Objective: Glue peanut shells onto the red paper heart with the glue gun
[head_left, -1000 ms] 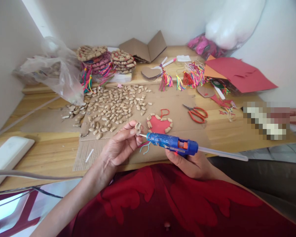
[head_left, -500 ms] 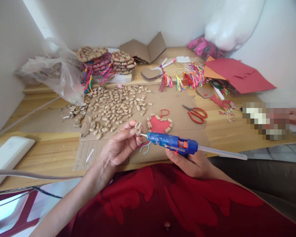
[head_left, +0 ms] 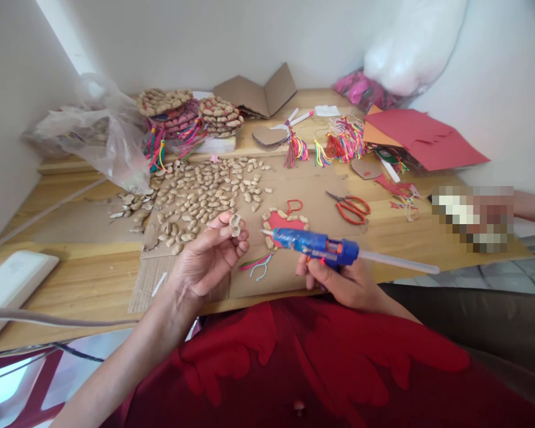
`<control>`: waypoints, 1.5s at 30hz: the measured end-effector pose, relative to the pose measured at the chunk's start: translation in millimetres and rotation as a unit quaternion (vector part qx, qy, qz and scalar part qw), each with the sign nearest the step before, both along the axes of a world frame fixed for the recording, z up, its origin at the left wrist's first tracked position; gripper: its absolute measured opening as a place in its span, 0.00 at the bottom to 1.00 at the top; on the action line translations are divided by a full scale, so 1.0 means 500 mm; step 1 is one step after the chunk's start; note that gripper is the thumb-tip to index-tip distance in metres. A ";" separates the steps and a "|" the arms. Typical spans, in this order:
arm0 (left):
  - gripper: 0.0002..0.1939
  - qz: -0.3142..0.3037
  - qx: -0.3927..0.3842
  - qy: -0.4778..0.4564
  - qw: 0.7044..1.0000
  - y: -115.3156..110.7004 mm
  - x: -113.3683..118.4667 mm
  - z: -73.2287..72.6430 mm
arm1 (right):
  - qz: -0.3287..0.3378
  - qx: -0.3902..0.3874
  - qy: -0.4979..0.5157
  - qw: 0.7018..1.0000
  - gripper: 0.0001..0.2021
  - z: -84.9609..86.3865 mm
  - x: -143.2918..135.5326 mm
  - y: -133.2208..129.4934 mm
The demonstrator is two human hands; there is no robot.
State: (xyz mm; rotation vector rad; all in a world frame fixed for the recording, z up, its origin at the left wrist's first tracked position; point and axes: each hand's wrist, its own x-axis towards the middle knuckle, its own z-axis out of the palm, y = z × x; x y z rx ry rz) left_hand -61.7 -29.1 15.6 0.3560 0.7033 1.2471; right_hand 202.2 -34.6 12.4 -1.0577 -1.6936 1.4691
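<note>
My left hand (head_left: 211,255) pinches a peanut shell (head_left: 235,225) between thumb and fingers, its hollow inside showing. Wrapped round the handle of a blue hot glue gun (head_left: 314,244) is my right hand (head_left: 336,279); a clear glue stick (head_left: 396,261) juts from the gun's back. The nozzle points left, a short gap from the shell. Under and behind the gun lies a red heart (head_left: 288,222) edged with peanut shells, partly hidden by the gun. A red loop is at its top, and coloured cords (head_left: 261,266) trail from its lower end.
Many peanuts (head_left: 205,196) spread over the cardboard (head_left: 303,172). Orange-handled scissors (head_left: 352,208) lie to the right. Shell-covered pieces (head_left: 220,117), tassels (head_left: 345,139) and red paper (head_left: 432,139) sit at the back. A white power strip (head_left: 22,285) is left; another person's arm (head_left: 532,207) enters at right.
The glue gun's nozzle has drawn away from the peanut shell, to the right and slightly up. My left hand has shifted a little left with the shell still pinched.
</note>
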 end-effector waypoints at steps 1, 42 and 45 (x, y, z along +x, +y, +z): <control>0.17 0.002 0.001 0.014 1.000 0.001 -0.005 -0.001 | -0.037 -0.021 0.019 0.999 0.17 -0.002 0.003 0.011; 0.08 -0.158 0.404 0.659 0.614 0.065 0.042 -0.030 | -0.120 -0.013 0.073 0.990 0.17 -0.067 -0.009 0.065; 0.05 -0.160 0.420 0.659 0.603 0.067 0.038 -0.027 | -0.110 -0.022 0.086 0.990 0.16 -0.066 -0.010 0.060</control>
